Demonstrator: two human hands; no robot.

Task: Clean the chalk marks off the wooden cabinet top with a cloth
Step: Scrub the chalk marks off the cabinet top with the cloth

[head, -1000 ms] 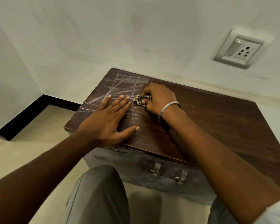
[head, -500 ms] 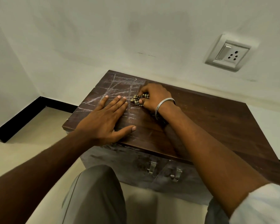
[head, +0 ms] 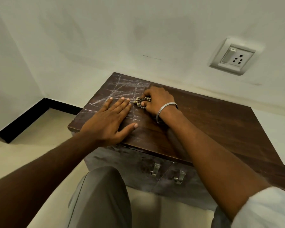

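Wooden cabinet top (head: 212,127) carries white chalk marks (head: 122,89) across its ten-o'clock corner. Right hand (head: 156,100), its grip clamped on a bunched checked cloth (head: 141,101), presses it at the marks' three-o'clock edge. Left hand (head: 109,122) lies flat, fingers apart, over the marks.

The left hand (head: 108,122) lies flat on the chalked left end of the cabinet top (head: 220,122), just beside the right hand (head: 156,100). The whole right half is bare. The wall (head: 138,38) closes off the far edge.
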